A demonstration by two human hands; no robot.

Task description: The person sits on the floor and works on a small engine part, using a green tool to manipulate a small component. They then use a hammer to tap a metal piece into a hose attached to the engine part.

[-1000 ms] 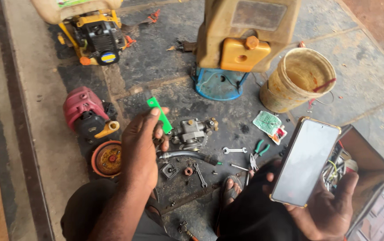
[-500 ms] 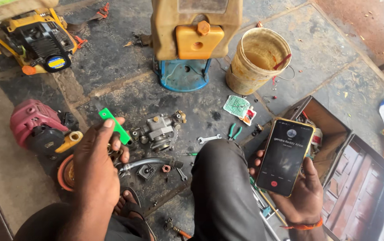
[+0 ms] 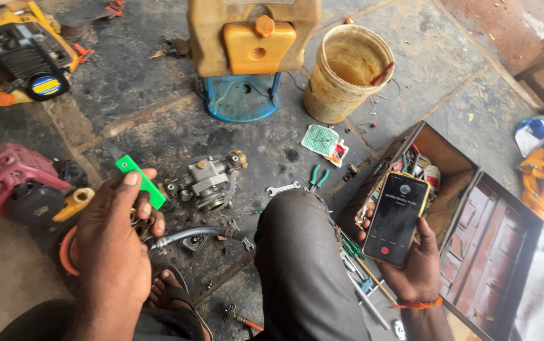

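Left hand (image 3: 111,243) grips my green tool (image 3: 140,180); right hand (image 3: 414,262) clasps the phone (image 3: 396,219). Carburetor (image 3: 209,181) lies apart, parts loose around, reassembly pending.

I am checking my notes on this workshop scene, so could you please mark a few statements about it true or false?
1. The right hand holds a phone. True.
2. The left hand holds a red tool. False: it holds a green tool.
3. The bucket lies tipped over. False: it stands upright.
4. A spanner lies on the floor. True.
5. The toolbox is shut. False: it is open.
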